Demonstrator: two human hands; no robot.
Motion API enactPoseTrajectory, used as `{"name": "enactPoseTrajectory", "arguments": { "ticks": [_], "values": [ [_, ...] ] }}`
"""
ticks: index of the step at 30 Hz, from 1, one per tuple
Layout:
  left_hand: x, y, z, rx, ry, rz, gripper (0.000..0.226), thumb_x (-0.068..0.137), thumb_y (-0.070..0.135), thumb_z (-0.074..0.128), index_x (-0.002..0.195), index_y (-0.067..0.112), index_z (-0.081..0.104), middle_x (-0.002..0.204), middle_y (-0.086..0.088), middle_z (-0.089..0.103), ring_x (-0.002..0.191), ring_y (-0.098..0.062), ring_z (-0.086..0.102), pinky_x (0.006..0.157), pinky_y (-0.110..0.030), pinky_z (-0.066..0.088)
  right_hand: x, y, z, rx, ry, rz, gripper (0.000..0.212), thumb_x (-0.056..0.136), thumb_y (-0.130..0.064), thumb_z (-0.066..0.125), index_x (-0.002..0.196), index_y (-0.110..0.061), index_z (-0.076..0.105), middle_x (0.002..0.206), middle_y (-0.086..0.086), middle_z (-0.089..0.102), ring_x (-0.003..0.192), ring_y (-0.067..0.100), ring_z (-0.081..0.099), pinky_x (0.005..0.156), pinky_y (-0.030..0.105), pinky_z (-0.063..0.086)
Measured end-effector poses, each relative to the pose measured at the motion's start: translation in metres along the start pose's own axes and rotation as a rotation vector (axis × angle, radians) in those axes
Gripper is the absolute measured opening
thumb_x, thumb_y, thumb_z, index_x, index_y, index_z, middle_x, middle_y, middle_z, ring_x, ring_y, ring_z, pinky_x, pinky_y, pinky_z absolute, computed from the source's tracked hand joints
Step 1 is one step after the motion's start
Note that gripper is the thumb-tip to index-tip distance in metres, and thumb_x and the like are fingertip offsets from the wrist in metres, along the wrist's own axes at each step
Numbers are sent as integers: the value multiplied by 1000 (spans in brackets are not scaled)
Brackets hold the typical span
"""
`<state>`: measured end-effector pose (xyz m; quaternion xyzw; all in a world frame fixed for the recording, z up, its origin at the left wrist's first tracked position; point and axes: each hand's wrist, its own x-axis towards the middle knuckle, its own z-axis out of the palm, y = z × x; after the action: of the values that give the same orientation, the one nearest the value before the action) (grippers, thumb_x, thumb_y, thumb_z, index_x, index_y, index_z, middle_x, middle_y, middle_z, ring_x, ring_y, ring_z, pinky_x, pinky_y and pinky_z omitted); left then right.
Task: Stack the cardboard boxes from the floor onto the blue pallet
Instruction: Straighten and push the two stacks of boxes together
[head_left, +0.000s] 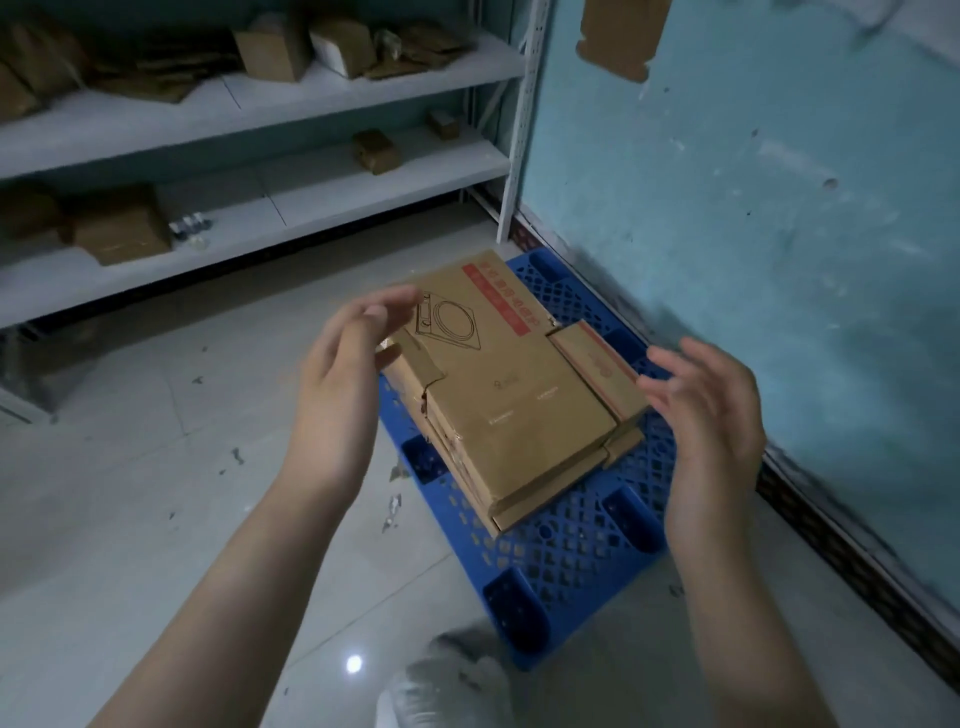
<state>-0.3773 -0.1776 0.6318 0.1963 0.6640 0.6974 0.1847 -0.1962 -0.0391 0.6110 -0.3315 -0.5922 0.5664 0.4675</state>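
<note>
Flat boxes (498, 405) lie stacked on the pallet (571, 566) beside the wall (753, 182), with a small box (597, 366) on their right edge. The left hand (343, 374) and right hand (711, 410) flank the stack, fingers loose, gripping nothing.

Red strip (501, 299) on top cardboard box (498, 384): white print unreadable; small words too

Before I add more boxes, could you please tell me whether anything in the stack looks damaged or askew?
Yes. The top cardboard box on the blue pallet has a torn, lifted flap on its left edge, beside the left hand. The boxes beneath jut out unevenly at the near corner, so edges are not flush.
</note>
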Motion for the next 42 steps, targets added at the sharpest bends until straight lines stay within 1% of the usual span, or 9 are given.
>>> {"name": "enactPoseTrajectory", "arguments": {
  "ticks": [5, 11, 18, 21, 24, 27, 32, 35, 42],
  "values": [
    [48, -10, -13, -43, -115, -12, 40, 90, 30, 36, 109, 23, 71, 118, 6, 71, 116, -7, 61, 107, -41, 45, 16, 15, 60, 43, 33, 20, 30, 98, -3, 54, 126, -14, 59, 129, 3, 67, 118, 17, 66, 101, 28, 51],
    [118, -19, -30, -83, -219, -32, 38, 92, 30, 37, 112, 25, 69, 123, 8, 69, 120, -6, 60, 108, -41, 43, 49, 22, 131, 43, 101, 4, 26, 95, -13, 56, 120, -21, 61, 129, 0, 66, 122, 13, 63, 103, 26, 48],
    [194, 4, -56, -145, -297, -13, 32, 91, 28, 39, 105, 24, 68, 120, 2, 70, 117, -9, 62, 108, -39, 45, 76, 20, 198, -16, 219, -22, 29, 95, -13, 56, 121, -1, 63, 118, 1, 70, 115, 17, 66, 102, 32, 51],
    [227, 7, -65, -155, -371, 20, 34, 93, 27, 38, 110, 22, 67, 123, 3, 69, 118, -7, 61, 107, -37, 46, 80, 20, 225, -21, 308, -52, 27, 93, -15, 59, 117, -5, 65, 113, -10, 70, 117, 21, 65, 103, 35, 50],
    [267, 5, -74, -179, -429, 10, 34, 99, 21, 35, 109, 25, 67, 125, 4, 68, 118, -7, 61, 107, -39, 46, 77, 19, 257, -33, 370, -96, 22, 96, -10, 57, 115, -19, 64, 123, 1, 68, 119, 23, 63, 102, 33, 50],
    [311, -4, -91, -189, -515, -1, 34, 101, 20, 35, 105, 29, 67, 123, 6, 68, 117, -7, 62, 107, -39, 46, 70, 23, 295, -68, 476, -91, 27, 99, -5, 55, 123, -17, 61, 129, 2, 66, 118, 18, 64, 100, 29, 51],
    [379, -18, -135, -152, -717, -27, 34, 99, 20, 36, 106, 32, 66, 123, 8, 68, 116, -5, 62, 106, -36, 47, 43, 39, 363, -125, 717, -123, 32, 99, -4, 52, 128, -16, 58, 131, 4, 65, 121, 19, 63, 106, 38, 49],
    [411, -30, -164, -158, -820, -45, 33, 99, 20, 36, 107, 31, 66, 124, 7, 68, 117, -7, 62, 107, -36, 46, 17, 55, 406, -130, 821, -127, 33, 96, -8, 53, 121, -27, 61, 128, 3, 67, 120, 20, 64, 106, 40, 48],
    [450, -45, -210, -141, -851, -194, 30, 103, 18, 38, 111, 25, 66, 124, 8, 68, 117, -5, 62, 106, -34, 46, -25, 63, 479, -202, 843, -57, 36, 99, -3, 52, 123, -29, 59, 127, 1, 67, 116, 18, 66, 98, 30, 51]
  ]
}}
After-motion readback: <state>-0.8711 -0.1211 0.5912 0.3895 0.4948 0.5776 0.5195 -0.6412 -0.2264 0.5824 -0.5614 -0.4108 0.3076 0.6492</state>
